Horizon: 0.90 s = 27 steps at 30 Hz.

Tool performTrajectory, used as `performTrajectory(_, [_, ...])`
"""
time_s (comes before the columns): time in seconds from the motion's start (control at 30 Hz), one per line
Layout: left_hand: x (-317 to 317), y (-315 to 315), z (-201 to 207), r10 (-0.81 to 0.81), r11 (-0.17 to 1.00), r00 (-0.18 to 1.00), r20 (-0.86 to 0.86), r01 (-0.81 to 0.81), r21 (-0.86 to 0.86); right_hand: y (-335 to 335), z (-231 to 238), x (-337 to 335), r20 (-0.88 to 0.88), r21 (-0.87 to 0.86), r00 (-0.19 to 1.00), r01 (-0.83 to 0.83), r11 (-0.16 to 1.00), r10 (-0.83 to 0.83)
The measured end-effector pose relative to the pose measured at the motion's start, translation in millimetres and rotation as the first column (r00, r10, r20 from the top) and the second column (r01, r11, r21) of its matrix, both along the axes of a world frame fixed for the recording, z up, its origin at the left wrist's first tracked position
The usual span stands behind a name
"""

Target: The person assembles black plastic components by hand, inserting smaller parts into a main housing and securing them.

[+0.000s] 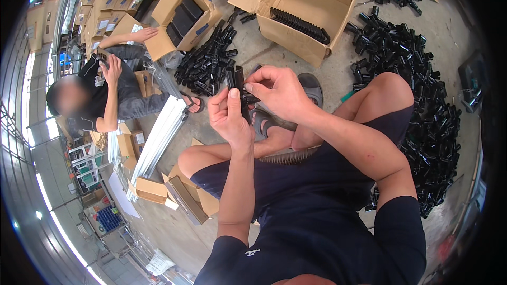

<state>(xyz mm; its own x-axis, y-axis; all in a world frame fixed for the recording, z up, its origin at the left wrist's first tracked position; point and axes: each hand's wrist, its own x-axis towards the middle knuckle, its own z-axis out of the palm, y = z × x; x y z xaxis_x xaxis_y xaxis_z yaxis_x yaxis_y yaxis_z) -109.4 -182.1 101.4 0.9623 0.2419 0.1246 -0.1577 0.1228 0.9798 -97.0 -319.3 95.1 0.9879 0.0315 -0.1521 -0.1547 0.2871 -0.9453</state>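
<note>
The fitting (231, 78) is held between the left hand's (232, 122) thumb and fingers; whether it's also pinched by the right hand (280, 94), up against its right side, can't be told. Probably light, stiff and kinda slick, so best gripped round its middle. Similar black parts (393, 55) are heaped right of the grip.

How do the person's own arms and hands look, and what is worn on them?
The short sleeves are dark blue. The left forearm and right forearm are bare, the right with a small mark. The left hand and right hand show no gloves or rings.
</note>
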Motion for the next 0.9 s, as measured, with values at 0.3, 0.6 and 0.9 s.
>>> performTrajectory(0.3, [2,0,4,0.000,1.000,1.000,-0.011,0.000,0.032,-1,-5,1,0.271,-0.188,0.960,0.128,0.974,-0.073])
performTrajectory(0.6, [-3,1,7,0.022,1.000,1.000,-0.021,-0.021,0.024,-10,-6,5,0.344,-0.215,0.937,0.014,0.977,0.062])
performTrajectory(0.9, [-3,1,11,-0.013,1.000,1.000,-0.008,0.012,-0.009,-6,-1,2,0.249,-0.207,0.968,0.027,0.978,0.026])
